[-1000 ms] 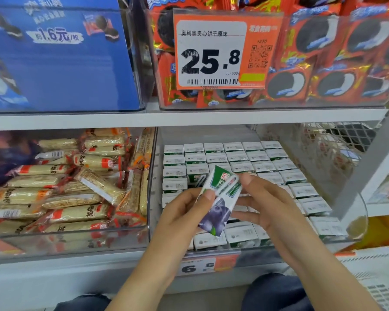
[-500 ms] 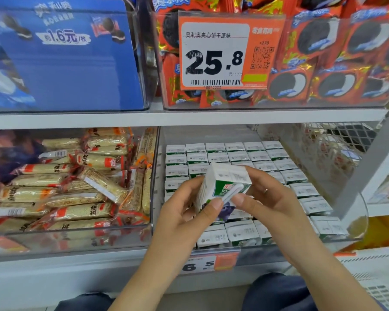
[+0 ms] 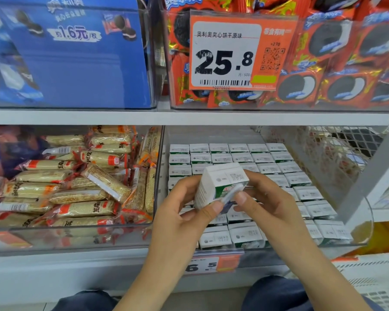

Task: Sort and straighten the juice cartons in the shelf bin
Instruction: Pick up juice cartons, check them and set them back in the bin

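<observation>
A small white and green juice carton (image 3: 219, 184) is held above the clear shelf bin (image 3: 366, 227), tilted with its white top facing me. My left hand (image 3: 184, 212) grips its left side with the thumb on the lower front. My right hand (image 3: 267, 203) pinches its right lower edge with thumb and fingers. Below them, rows of the same cartons (image 3: 240, 157) stand upright in the bin with their tops showing. The cartons under my hands are hidden.
A bin of wrapped yellow snack bars (image 3: 76, 187) sits to the left. Above are a blue cookie box (image 3: 72, 55) and red cookie packs (image 3: 341, 59) behind an orange price tag (image 3: 234, 52). A price label (image 3: 211, 264) hangs on the shelf front. A white shelf post (image 3: 375, 176) slants at right.
The carton has been turned from its printed front facing me to its white top facing me. Both hands stayed on it and shifted slightly upward.
</observation>
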The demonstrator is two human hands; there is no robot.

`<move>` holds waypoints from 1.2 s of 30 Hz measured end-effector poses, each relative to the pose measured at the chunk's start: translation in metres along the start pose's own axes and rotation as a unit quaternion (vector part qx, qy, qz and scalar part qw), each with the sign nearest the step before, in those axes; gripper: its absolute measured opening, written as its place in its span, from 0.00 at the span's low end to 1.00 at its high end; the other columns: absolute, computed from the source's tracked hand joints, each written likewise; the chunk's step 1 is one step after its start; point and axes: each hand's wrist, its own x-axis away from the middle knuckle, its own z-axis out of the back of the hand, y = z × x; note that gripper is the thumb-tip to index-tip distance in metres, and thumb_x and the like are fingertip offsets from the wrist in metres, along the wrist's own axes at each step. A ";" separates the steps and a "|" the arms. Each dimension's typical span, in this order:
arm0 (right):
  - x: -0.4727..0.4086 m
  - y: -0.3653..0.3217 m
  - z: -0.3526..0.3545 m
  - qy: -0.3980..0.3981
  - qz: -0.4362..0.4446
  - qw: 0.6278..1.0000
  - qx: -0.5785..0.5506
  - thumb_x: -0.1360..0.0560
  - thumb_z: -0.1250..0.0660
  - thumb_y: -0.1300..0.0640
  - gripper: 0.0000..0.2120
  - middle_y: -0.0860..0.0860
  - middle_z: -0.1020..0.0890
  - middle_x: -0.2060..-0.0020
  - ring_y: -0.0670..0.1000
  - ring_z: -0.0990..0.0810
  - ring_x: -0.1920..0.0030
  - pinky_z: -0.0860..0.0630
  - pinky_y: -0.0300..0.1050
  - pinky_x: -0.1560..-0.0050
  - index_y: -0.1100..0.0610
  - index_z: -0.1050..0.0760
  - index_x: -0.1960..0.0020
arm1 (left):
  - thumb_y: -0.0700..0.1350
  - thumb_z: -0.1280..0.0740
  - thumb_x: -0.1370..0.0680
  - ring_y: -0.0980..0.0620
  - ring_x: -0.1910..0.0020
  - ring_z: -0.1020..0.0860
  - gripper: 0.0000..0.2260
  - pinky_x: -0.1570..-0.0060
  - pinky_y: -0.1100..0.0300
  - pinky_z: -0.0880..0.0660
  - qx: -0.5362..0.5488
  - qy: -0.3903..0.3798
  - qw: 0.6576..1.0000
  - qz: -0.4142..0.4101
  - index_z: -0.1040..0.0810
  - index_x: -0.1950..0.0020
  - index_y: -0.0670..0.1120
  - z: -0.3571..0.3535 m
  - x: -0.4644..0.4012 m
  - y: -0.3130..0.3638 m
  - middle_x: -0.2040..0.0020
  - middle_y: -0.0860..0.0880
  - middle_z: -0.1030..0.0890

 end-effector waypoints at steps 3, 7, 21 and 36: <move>0.002 -0.002 -0.001 0.028 0.024 0.999 0.009 0.33 0.30 0.44 0.18 0.41 0.17 0.48 0.43 0.19 0.50 0.23 0.35 0.54 0.37 0.24 0.44 | 0.44 0.28 0.30 0.58 0.44 0.21 0.16 0.51 0.66 0.23 -0.009 -0.010 1.000 -0.001 0.22 0.43 0.54 -0.002 0.001 -0.001 0.46 0.56 0.17; 0.005 -0.006 -0.002 0.033 0.081 0.996 0.034 0.34 0.28 0.48 0.18 0.40 0.19 0.47 0.43 0.20 0.45 0.23 0.32 0.54 0.38 0.25 0.45 | 0.42 0.26 0.33 0.57 0.42 0.22 0.17 0.49 0.64 0.23 -0.011 -0.009 1.000 -0.011 0.22 0.49 0.58 -0.003 0.002 -0.002 0.47 0.56 0.18; 0.008 -0.012 0.000 -0.012 0.155 0.986 0.055 0.30 0.28 0.45 0.19 0.42 0.22 0.43 0.49 0.23 0.40 0.23 0.41 0.47 0.40 0.27 0.41 | 0.43 0.26 0.36 0.48 0.44 0.22 0.17 0.48 0.55 0.23 -0.004 -0.012 0.997 -0.080 0.23 0.52 0.61 -0.004 0.000 0.001 0.50 0.55 0.20; 0.007 -0.005 -0.002 0.035 0.027 0.996 0.084 0.39 0.28 0.41 0.21 0.37 0.19 0.50 0.42 0.19 0.49 0.24 0.31 0.54 0.35 0.28 0.47 | 0.43 0.30 0.30 0.62 0.41 0.27 0.20 0.42 0.71 0.33 -0.299 0.062 0.932 -0.197 0.26 0.41 0.59 -0.005 0.004 -0.005 0.44 0.61 0.24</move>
